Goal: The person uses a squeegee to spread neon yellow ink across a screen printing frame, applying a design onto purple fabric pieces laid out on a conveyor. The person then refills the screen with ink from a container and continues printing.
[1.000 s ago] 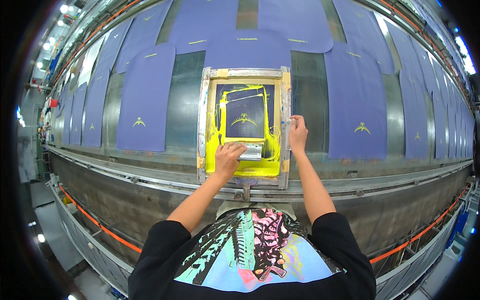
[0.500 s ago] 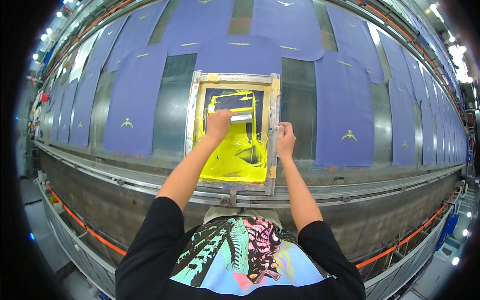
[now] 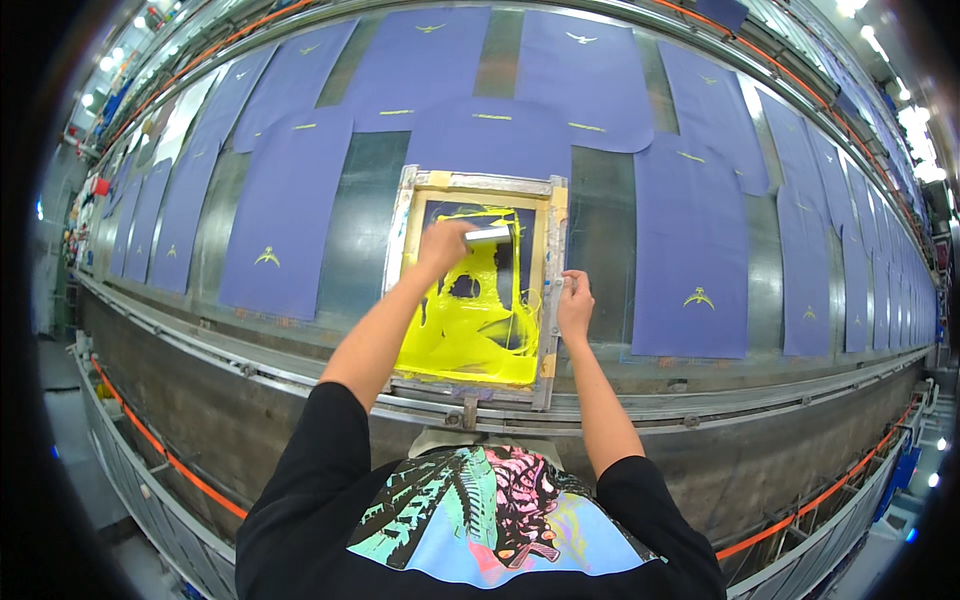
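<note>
In front of me a printing screen (image 3: 404, 215) with a worn metal frame lies on the table, its mesh smeared with bright yellow ink (image 3: 465, 350). My left hand (image 3: 446, 247) is closed around a squeegee (image 3: 488, 236) with a pale, shiny edge, over the far half of the mesh. Dark patches show through the ink just nearer than the squeegee. At the frame's right rail, my right hand (image 3: 575, 308) has its fingers closed against the edge; its fingertips are partly hidden. Beneath the screen's far end a blue-purple fabric panel (image 3: 490, 135) sticks out.
Blue-purple panels with small yellow marks lie along the long metal table, including one at left (image 3: 285, 215) and one at right (image 3: 690, 240). A metal rail (image 3: 650, 408) runs along the near edge. Orange tubing (image 3: 170, 455) follows the guard rails behind me.
My left hand has moved the squeegee away from me, toward the screen's far end. The ink's dark patches have changed shape. My right hand remains at the frame; the view has shifted slightly.
</note>
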Tool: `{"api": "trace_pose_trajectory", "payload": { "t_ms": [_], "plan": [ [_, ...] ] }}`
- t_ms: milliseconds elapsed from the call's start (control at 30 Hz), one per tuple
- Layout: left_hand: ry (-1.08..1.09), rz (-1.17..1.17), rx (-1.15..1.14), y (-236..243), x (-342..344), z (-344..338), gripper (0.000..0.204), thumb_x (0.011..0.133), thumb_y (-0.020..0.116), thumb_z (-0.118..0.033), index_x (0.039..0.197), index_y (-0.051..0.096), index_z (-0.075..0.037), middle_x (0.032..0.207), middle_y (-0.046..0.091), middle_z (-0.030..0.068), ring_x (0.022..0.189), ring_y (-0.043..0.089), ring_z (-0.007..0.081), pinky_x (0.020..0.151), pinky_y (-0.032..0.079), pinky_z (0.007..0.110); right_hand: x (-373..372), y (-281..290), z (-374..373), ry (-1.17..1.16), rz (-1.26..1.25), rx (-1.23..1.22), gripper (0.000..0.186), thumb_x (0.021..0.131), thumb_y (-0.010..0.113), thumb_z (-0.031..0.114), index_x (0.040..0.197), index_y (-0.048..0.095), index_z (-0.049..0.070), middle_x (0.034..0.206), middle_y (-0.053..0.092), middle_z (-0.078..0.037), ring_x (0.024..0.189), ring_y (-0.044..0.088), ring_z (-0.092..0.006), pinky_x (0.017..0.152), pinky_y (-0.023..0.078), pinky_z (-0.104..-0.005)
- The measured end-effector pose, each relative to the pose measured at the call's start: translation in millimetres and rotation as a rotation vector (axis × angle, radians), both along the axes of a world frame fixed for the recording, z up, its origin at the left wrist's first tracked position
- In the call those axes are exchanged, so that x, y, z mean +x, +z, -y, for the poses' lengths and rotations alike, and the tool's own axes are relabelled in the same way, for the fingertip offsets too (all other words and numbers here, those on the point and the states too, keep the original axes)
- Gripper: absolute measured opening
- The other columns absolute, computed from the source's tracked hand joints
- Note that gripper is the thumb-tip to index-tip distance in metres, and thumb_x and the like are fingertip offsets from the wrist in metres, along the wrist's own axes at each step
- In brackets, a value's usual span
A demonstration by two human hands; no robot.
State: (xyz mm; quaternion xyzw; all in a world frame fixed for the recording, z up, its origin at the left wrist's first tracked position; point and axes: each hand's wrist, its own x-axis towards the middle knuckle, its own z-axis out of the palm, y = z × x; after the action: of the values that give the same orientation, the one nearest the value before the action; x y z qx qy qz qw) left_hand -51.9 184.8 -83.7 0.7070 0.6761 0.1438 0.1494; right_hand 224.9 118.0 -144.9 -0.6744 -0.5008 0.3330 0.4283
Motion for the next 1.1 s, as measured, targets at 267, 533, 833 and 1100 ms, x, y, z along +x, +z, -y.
{"api": "trace_pose_trajectory", "payload": {
  "t_ms": [267,533,833,1100],
  "plan": [
    [-0.059,-0.095,0.227,-34.0,6.7,2.0,0.033,0.082,0.061,-0.003,0.101,0.080,-0.023,0.101,0.076,0.0031,0.092,0.071,0.0289,0.078,0.057,0.046,0.3,-4.5,0.8,0.000,0.011,0.000,0.014,0.102,0.054,0.016,0.107,0.064,0.009,0.068,0.058,-0.017,0.061,0.061,-0.0321,0.061,0.045,-0.0448],
    [-0.178,-0.050,0.351,-27.2,27.0,165.4,0.037,0.075,0.063,0.004,0.101,0.078,-0.019,0.102,0.077,0.0044,0.089,0.071,0.0258,0.074,0.056,0.042,0.2,-3.9,2.3,0.006,-0.005,-0.028,0.013,0.102,0.053,0.015,0.108,0.064,0.009,0.067,0.058,-0.014,0.060,0.058,-0.0243,0.061,0.044,-0.0416],
    [0.031,-0.038,-0.002,-13.4,0.6,5.4,0.036,0.083,0.061,-0.009,0.107,0.079,-0.028,0.103,0.075,0.0099,0.092,0.072,0.0331,0.082,0.058,0.044,3.4,-6.0,-0.4,0.013,-0.003,-0.006,0.012,0.101,0.054,0.013,0.108,0.063,0.010,0.066,0.057,-0.017,0.060,0.060,-0.0306,0.060,0.044,-0.0446],
    [0.022,-0.170,-0.027,-6.4,21.5,-15.9,0.039,0.081,0.062,-0.005,0.107,0.080,-0.028,0.101,0.076,0.0107,0.094,0.072,0.0336,0.084,0.058,0.046,7.2,-11.3,-1.7,0.001,-0.020,-0.007,0.013,0.101,0.054,0.014,0.107,0.064,0.009,0.068,0.059,-0.019,0.063,0.063,-0.0349,0.061,0.045,-0.0453]
  ]
}}
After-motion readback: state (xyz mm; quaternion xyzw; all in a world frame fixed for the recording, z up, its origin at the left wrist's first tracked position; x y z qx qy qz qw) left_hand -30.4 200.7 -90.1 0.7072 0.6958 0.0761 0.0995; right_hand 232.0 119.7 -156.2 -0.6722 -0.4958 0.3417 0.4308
